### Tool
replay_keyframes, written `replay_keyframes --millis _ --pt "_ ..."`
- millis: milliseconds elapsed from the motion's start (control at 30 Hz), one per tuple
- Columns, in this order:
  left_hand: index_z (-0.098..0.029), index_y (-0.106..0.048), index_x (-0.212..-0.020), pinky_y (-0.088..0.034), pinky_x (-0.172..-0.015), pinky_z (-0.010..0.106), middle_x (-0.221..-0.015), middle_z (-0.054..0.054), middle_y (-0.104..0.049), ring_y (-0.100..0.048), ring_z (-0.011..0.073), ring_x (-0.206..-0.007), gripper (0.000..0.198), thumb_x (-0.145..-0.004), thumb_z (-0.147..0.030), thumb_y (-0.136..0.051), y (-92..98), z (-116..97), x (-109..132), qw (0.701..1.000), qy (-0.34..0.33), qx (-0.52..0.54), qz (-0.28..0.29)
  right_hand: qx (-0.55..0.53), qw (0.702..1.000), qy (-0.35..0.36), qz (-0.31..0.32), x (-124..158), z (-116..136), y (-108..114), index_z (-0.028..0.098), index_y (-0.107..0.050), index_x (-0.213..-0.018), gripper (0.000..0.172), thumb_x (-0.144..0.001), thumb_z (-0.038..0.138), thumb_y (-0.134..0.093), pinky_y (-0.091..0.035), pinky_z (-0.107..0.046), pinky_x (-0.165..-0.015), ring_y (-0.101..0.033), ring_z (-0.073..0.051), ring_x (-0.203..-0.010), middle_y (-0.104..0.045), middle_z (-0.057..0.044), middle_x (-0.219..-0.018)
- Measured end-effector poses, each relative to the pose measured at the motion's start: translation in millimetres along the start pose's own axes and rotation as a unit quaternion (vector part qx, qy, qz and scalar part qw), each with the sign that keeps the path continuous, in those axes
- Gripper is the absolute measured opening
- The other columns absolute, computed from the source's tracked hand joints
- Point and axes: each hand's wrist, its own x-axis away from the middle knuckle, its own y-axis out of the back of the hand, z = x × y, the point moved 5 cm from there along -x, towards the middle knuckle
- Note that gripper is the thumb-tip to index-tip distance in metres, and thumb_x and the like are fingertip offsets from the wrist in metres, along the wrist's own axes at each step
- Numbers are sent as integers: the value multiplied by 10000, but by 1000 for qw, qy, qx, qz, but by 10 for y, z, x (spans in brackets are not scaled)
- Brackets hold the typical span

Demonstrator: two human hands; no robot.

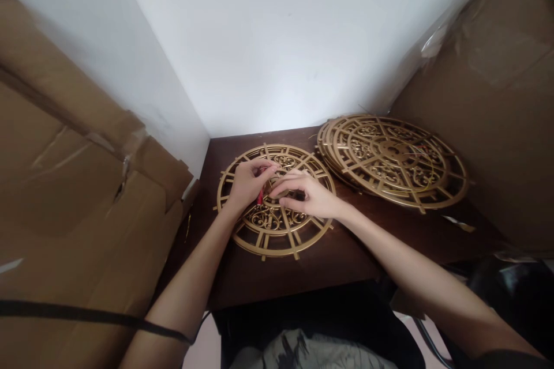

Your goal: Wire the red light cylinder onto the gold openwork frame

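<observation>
A round gold filigree frame (272,236) lies flat on the dark wooden table (346,253) in front of me. Both hands work over its centre. My left hand (247,182) is curled, its fingers pinched on a small red piece (260,196) whose shape I cannot make out. My right hand (308,193) rests on the frame beside it, fingers bent and pressed together near the hub; what they hold is hidden. The two hands nearly touch.
A stack of similar gold round frames (392,158) lies at the table's back right. Large cardboard boxes stand to the left (78,196) and right (497,115). A white wall (281,40) closes the back. A black strap (86,316) crosses my left arm.
</observation>
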Motion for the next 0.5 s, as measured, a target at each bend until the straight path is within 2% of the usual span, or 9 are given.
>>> replay_keyframes --millis 200,500 --pt "-140 -723 -823 -465 -640 251 -818 68 -716 -621 158 -702 225 -733 -332 -647 3 -7 -4 1000 -3 -1 -1 0 1000 -5 -11 7 -9 14 228 -688 -948 176 -805 170 -602 -375 -353 -884 -547 -171 -913 -681 1 -947" --pt "-136 -719 -830 -479 -689 258 -844 68 -718 -636 167 -750 227 -734 -328 -647 -4 6 1 1000 4 4 -3 -50 998 5 -49 16 12 50 183 -696 -826 133 -820 142 -570 -417 -333 -826 -576 -149 -804 -697 -16 -823"
